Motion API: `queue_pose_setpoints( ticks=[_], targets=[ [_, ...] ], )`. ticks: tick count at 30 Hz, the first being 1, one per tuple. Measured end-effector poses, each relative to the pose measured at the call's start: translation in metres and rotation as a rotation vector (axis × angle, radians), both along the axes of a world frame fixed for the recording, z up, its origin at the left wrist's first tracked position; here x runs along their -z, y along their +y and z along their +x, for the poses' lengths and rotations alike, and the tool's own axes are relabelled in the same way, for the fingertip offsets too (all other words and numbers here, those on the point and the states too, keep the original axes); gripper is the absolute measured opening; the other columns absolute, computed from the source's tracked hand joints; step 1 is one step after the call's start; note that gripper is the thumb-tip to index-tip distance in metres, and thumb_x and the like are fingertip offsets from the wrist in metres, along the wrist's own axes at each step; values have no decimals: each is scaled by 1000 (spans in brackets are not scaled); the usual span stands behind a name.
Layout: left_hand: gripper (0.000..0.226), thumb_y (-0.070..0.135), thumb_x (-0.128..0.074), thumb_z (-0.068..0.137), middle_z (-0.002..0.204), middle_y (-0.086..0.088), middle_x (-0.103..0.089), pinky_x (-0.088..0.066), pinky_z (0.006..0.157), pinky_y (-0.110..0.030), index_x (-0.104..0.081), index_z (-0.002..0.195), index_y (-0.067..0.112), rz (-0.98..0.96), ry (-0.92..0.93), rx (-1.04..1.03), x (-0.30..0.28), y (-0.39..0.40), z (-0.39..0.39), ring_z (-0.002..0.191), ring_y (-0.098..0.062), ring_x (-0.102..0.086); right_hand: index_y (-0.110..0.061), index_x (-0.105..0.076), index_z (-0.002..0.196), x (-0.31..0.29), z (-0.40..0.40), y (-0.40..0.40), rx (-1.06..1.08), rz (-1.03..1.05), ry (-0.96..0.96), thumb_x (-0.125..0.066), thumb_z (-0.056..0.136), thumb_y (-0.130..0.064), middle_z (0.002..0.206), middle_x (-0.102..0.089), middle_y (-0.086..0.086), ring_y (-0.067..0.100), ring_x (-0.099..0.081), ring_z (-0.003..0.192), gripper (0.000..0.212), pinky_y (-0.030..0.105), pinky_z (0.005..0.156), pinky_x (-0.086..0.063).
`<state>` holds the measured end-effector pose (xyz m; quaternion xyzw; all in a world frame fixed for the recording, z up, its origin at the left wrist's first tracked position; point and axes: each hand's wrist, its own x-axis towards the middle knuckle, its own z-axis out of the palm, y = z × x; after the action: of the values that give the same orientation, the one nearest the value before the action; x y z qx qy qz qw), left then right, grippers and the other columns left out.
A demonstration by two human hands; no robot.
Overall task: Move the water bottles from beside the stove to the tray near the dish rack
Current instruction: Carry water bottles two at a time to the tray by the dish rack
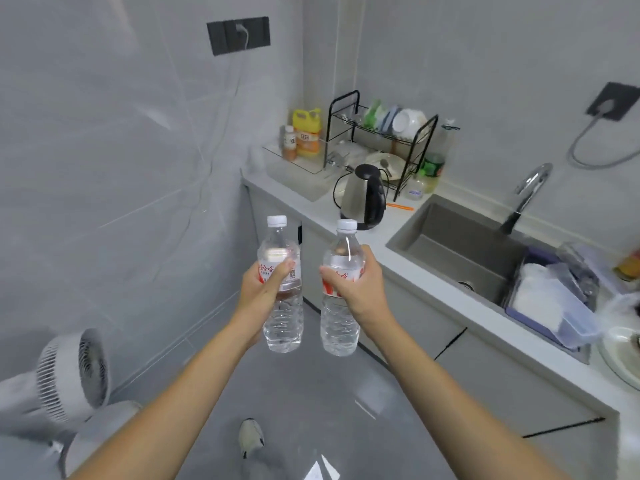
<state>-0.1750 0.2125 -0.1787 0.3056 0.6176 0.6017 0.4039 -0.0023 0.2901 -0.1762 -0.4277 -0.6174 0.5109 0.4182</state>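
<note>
The fingers (282,268) of the left hand (265,289) are curled round the label band of the left water bottle (281,289), and the fingers (329,273) of the right hand (360,289) are wrapped round the label of the right water bottle (341,292), thumb on the near side. Both bottles are held upright, long axes vertical, white caps pointed up, side by side but apart, in the air above the grey floor (311,393) in front of the desk (450,299). Each is seen to be clear ribbed plastic with a red-and-white label. Beyond them, an electric kettle (363,195) is set on the desk, with a clear tray (298,164) and a black dish rack (381,140) farther back in the corner, and a sink (460,251) to the right.
</note>
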Motion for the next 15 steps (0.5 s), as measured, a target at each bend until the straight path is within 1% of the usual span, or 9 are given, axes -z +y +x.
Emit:
queue_pose_setpoints(
  ticks=[2, 4, 5, 6, 9, 11, 12, 13, 15],
  targets=[
    [15, 36, -72, 97, 89, 10, -81, -54, 71, -19, -71, 108, 26, 6, -1, 8, 3, 22, -31, 81, -3, -76, -23, -61, 109, 0, -34, 21, -11, -5, 7, -89, 83, -16, 92, -73, -18, 1, -70, 85, 39, 18, 76, -55],
    [31, 48, -76, 90, 95, 6, -81, -54, 76, -24, -72, 111, 26, 24, -5, 36, 3, 43, -63, 87, -7, -77, -21, -61, 113, -2, -67, 42, -2, -6, 6, -88, 85, -21, 99, -74, -8, 4, -71, 89, 40, 17, 78, -56],
    [40, 54, -77, 84, 97, 4, -81, -54, 77, -25, -73, 113, 26, 27, 4, 47, 2, 51, -76, 89, -9, -77, -19, -60, 116, -5, -80, 49, 6, -14, -3, -88, 85, -23, 101, -73, -4, 3, -71, 89, 41, 16, 77, -55],
    [46, 57, -77, 82, 98, 4, -81, -54, 79, -26, -73, 115, 26, 29, 10, 60, 1, 62, -97, 91, -10, -77, -16, -59, 117, -6, -102, 61, 11, -22, -7, -87, 86, -24, 102, -72, -1, 1, -71, 87, 43, 14, 74, -54],
    [38, 52, -74, 86, 95, 7, -81, -54, 78, -26, -72, 114, 27, 22, 30, 96, -4, 88, -141, 89, -9, -77, -11, -58, 120, -12, -147, 91, 25, -38, -1, -86, 87, -21, 101, -72, 0, -5, -69, 81, 45, 9, 70, -51],
    [32, 50, -70, 88, 96, 7, -81, -56, 78, -26, -71, 112, 28, 17, 53, 105, -7, 112, -180, 90, -10, -77, -12, -57, 119, -12, -186, 113, 43, -46, -10, -86, 87, -22, 99, -71, -1, -5, -69, 80, 44, 9, 69, -50],
    [28, 48, -70, 93, 97, 7, -81, -56, 78, -26, -71, 112, 29, 13, 63, 108, -7, 123, -196, 91, -10, -77, -14, -57, 118, -12, -201, 121, 41, -55, -5, -86, 87, -23, 100, -71, -1, -5, -68, 80, 43, 9, 69, -50],
    [22, 44, -68, 98, 97, 7, -81, -56, 78, -25, -71, 113, 28, 11, 67, 114, -7, 134, -209, 91, -10, -77, -14, -57, 117, -13, -214, 128, 43, -61, 1, -86, 87, -23, 99, -71, -2, -5, -68, 80, 43, 9, 69, -50],
    [16, 36, -61, 104, 94, 9, -81, -56, 72, -18, -70, 113, 26, 18, 68, 127, -7, 156, -231, 88, -7, -77, -11, -57, 117, -11, -236, 146, 52, -59, 0, -84, 89, -19, 93, -70, -4, -6, -67, 75, 40, 9, 67, -50]
  ],
)
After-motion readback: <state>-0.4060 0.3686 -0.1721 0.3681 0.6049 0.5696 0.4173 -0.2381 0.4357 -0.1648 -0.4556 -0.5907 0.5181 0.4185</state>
